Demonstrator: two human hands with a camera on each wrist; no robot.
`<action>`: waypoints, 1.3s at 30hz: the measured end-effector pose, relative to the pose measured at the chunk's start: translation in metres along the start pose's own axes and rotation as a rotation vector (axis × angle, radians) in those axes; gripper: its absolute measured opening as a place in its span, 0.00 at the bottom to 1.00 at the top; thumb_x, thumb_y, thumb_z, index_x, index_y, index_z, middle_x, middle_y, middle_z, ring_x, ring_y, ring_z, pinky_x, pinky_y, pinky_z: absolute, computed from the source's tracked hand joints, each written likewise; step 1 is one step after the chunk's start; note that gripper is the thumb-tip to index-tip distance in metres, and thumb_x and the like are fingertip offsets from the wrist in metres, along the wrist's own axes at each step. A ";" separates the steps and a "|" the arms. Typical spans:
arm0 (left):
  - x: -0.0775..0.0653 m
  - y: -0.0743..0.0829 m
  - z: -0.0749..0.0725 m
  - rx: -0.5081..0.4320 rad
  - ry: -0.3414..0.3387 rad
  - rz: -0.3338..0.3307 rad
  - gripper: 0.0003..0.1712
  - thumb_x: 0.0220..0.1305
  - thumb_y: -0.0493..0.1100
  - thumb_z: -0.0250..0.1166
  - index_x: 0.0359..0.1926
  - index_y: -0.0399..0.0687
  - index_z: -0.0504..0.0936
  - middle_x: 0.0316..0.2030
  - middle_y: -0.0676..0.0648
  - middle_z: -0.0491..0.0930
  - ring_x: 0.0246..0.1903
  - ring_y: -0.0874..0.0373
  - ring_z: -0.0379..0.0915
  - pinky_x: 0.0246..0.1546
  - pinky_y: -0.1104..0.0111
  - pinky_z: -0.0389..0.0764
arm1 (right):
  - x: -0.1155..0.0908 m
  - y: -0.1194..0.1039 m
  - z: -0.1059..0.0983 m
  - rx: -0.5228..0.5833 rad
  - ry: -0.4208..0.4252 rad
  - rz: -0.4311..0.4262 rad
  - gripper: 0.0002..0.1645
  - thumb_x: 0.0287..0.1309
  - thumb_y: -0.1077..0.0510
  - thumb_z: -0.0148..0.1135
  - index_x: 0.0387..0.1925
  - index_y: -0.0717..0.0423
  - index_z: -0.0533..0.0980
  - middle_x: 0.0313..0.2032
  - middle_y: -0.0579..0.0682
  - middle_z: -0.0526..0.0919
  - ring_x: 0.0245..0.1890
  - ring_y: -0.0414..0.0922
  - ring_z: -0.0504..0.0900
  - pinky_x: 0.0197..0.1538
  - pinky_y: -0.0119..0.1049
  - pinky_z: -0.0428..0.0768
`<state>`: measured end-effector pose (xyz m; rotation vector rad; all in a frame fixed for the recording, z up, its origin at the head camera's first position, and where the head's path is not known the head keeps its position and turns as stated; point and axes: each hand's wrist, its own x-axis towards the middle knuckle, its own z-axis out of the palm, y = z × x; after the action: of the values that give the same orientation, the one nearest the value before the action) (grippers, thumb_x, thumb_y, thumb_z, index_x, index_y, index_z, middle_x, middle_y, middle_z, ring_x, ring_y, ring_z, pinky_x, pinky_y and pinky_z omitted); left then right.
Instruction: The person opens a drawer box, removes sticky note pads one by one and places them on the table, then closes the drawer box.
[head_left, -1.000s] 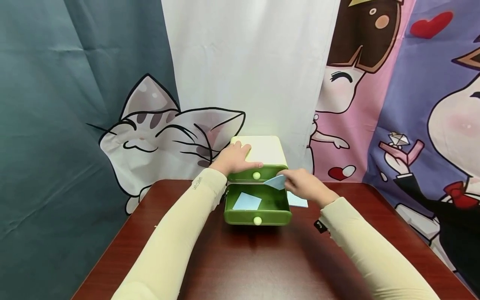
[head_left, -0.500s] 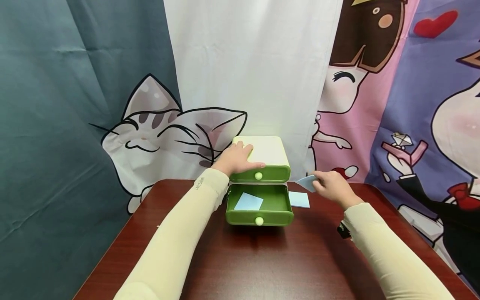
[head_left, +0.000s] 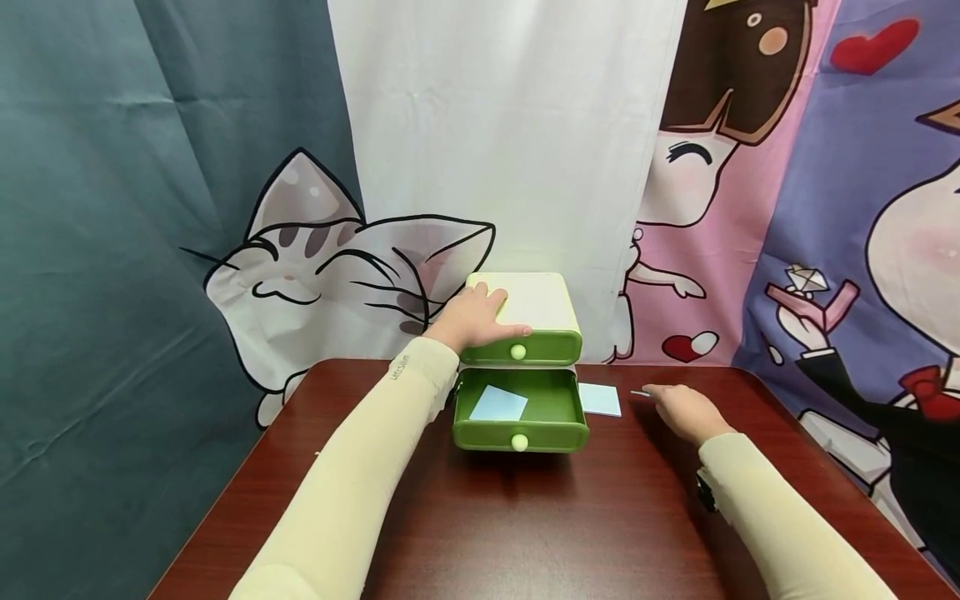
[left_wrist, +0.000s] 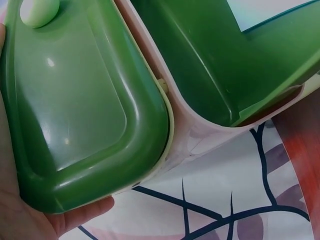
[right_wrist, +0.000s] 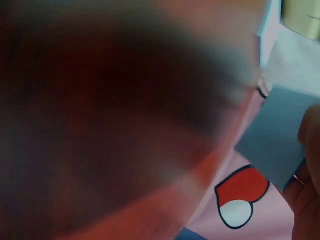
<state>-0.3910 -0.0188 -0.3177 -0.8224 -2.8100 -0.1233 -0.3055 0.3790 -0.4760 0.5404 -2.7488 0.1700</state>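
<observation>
My left hand (head_left: 472,321) rests with spread fingers on the cream top of a small two-drawer organizer (head_left: 551,300), its thumb along the front edge above the closed green upper drawer (head_left: 555,348). A finger shows beside the drawer's corner in the left wrist view. The lower drawer (head_left: 551,435) is pulled out, and a light blue sticky note (head_left: 498,403) lies inside it. My right hand (head_left: 686,411) pinches another blue sticky note (right_wrist: 272,135), seen edge-on and low over the table in the head view.
Pale blue paper (head_left: 599,399) lies on the table just right of the organizer. The reddish-brown table (head_left: 585,517) backs onto a printed cartoon curtain (head_left: 540,167).
My right hand has carried the sticky note from over the lower drawer to the right, then down toward the table. The left hand has stayed on the organizer.
</observation>
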 end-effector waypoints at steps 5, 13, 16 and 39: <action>0.002 -0.001 0.001 0.005 0.006 -0.005 0.55 0.55 0.87 0.47 0.68 0.52 0.70 0.57 0.38 0.72 0.53 0.46 0.71 0.54 0.51 0.75 | -0.008 0.000 0.013 -0.051 -0.013 -0.050 0.19 0.57 0.73 0.58 0.51 0.66 0.79 0.43 0.61 0.86 0.40 0.60 0.86 0.45 0.56 0.82; 0.004 -0.003 0.003 -0.003 -0.008 -0.008 0.56 0.55 0.87 0.47 0.69 0.52 0.69 0.60 0.37 0.71 0.56 0.45 0.70 0.57 0.51 0.73 | -0.009 -0.005 0.018 0.032 -0.197 -0.064 0.27 0.50 0.73 0.58 0.56 0.70 0.79 0.56 0.66 0.81 0.53 0.64 0.82 0.56 0.57 0.77; 0.004 -0.003 0.003 -0.008 -0.015 -0.008 0.57 0.55 0.87 0.47 0.70 0.52 0.68 0.60 0.37 0.71 0.56 0.45 0.70 0.57 0.51 0.73 | -0.009 -0.006 0.020 0.054 -0.246 -0.058 0.27 0.52 0.71 0.58 0.56 0.71 0.78 0.57 0.67 0.80 0.53 0.64 0.81 0.56 0.57 0.77; 0.004 -0.003 0.004 -0.008 -0.018 -0.011 0.57 0.54 0.88 0.46 0.70 0.53 0.68 0.59 0.38 0.71 0.55 0.45 0.69 0.56 0.50 0.74 | 0.000 0.003 0.029 0.149 -0.229 -0.009 0.25 0.60 0.73 0.52 0.60 0.72 0.76 0.60 0.73 0.74 0.56 0.70 0.78 0.58 0.60 0.74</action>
<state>-0.3971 -0.0184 -0.3211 -0.8143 -2.8332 -0.1297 -0.3158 0.3769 -0.5033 0.6477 -2.9715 0.3319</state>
